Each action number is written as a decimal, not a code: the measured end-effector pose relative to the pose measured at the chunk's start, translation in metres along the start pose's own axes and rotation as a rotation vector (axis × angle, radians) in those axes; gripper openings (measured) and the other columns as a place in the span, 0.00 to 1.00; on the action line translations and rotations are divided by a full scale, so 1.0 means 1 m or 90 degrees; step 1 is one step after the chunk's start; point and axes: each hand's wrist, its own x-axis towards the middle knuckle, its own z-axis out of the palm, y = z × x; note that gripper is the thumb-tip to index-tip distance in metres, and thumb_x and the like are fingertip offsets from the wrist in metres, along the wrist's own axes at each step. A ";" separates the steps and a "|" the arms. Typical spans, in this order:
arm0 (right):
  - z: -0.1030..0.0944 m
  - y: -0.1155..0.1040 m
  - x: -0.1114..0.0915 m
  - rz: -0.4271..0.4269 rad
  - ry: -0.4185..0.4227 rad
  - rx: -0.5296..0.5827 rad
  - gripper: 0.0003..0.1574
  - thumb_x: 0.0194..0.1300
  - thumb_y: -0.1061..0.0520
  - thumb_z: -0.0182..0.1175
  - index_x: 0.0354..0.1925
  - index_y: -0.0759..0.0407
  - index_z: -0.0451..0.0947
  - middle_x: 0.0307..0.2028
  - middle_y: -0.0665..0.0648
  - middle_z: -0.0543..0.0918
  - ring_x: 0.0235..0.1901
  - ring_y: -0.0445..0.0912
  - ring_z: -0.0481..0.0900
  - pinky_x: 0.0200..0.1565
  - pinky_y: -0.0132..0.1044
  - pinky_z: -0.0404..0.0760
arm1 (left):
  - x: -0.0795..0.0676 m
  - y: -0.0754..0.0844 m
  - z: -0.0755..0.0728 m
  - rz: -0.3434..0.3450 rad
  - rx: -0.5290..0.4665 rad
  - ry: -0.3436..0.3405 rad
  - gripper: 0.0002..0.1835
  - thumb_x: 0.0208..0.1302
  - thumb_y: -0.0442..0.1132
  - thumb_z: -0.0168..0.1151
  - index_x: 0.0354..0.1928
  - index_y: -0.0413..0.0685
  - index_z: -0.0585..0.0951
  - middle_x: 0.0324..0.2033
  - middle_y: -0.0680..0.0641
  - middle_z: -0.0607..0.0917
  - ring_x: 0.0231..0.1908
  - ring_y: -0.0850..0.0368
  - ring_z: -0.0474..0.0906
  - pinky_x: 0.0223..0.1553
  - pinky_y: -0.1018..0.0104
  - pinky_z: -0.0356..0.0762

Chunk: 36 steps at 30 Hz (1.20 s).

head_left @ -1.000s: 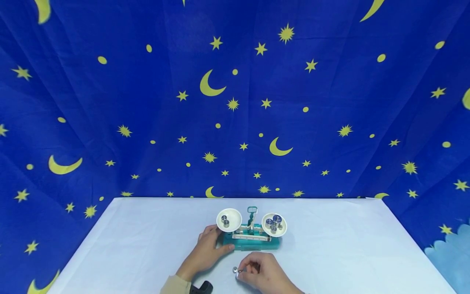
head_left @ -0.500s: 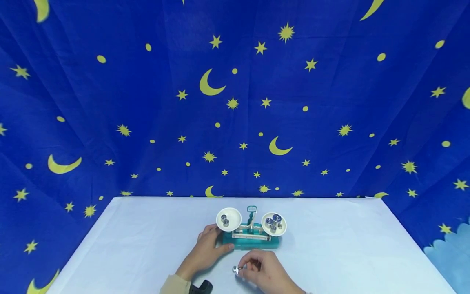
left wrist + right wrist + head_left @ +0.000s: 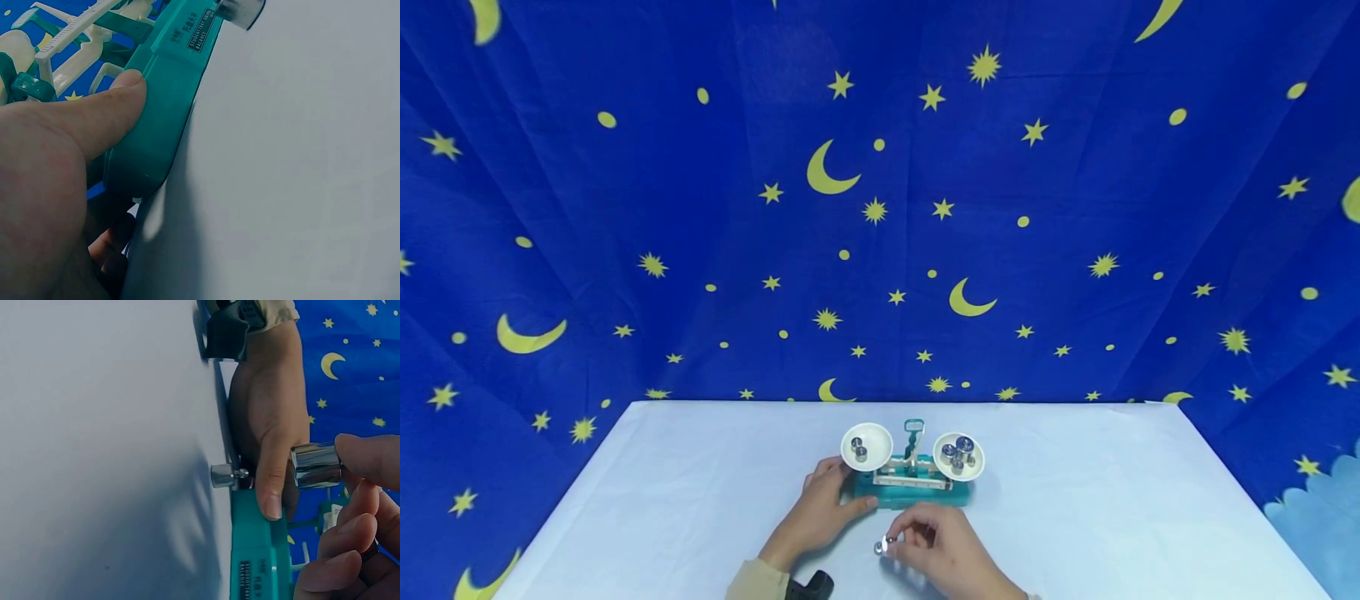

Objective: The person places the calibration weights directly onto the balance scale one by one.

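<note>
A teal balance scale point(image 3: 917, 497) with two white pans stands on the table. My left hand point(image 3: 816, 512) grips the left end of its base, thumb point(image 3: 115, 109) on the front top and the other fingers behind. Just in front of the scale, my right hand point(image 3: 946, 546) pinches a shiny metal weight point(image 3: 317, 465) between thumb and fingertips. A second knobbed weight point(image 3: 222, 475) stands on the table, beside the held one in the head view. Two small weights point(image 3: 859, 450) sit in the left pan point(image 3: 876, 435); several more point(image 3: 958, 454) fill the right pan point(image 3: 976, 471).
A white cloth covers the table point(image 3: 1097, 508). Behind it hangs a blue curtain point(image 3: 737, 225) with yellow moons and stars. A black device point(image 3: 810, 586) is at the left wrist, by a beige sleeve point(image 3: 756, 581).
My right hand has lifted the pinched weight slightly and moved it a little away from me, close by the standing one. The left hand and the scale have stayed put.
</note>
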 end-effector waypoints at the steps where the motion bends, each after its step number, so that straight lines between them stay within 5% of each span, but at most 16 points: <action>1: 0.000 -0.001 0.000 -0.004 0.003 -0.003 0.06 0.63 0.53 0.69 0.38 0.51 0.87 0.25 0.46 0.77 0.25 0.36 0.72 0.28 0.28 0.73 | 0.000 0.000 0.000 0.000 0.001 0.000 0.44 0.62 0.61 0.66 0.72 0.42 0.68 0.66 0.40 0.75 0.69 0.40 0.62 0.66 0.35 0.58; 19: -0.006 -0.015 -0.001 -0.032 0.046 -0.018 0.07 0.62 0.52 0.70 0.38 0.51 0.87 0.24 0.45 0.77 0.24 0.35 0.70 0.27 0.28 0.72 | -0.001 0.000 0.000 0.001 0.001 0.000 0.43 0.62 0.61 0.67 0.72 0.42 0.69 0.66 0.41 0.75 0.69 0.39 0.62 0.66 0.35 0.58; 36: -0.005 -0.031 0.008 -0.112 0.100 -0.019 0.05 0.61 0.53 0.72 0.36 0.50 0.86 0.23 0.45 0.75 0.25 0.35 0.70 0.27 0.27 0.72 | -0.001 0.002 -0.001 0.003 -0.001 0.002 0.45 0.62 0.62 0.66 0.72 0.40 0.69 0.66 0.39 0.75 0.69 0.39 0.62 0.66 0.35 0.57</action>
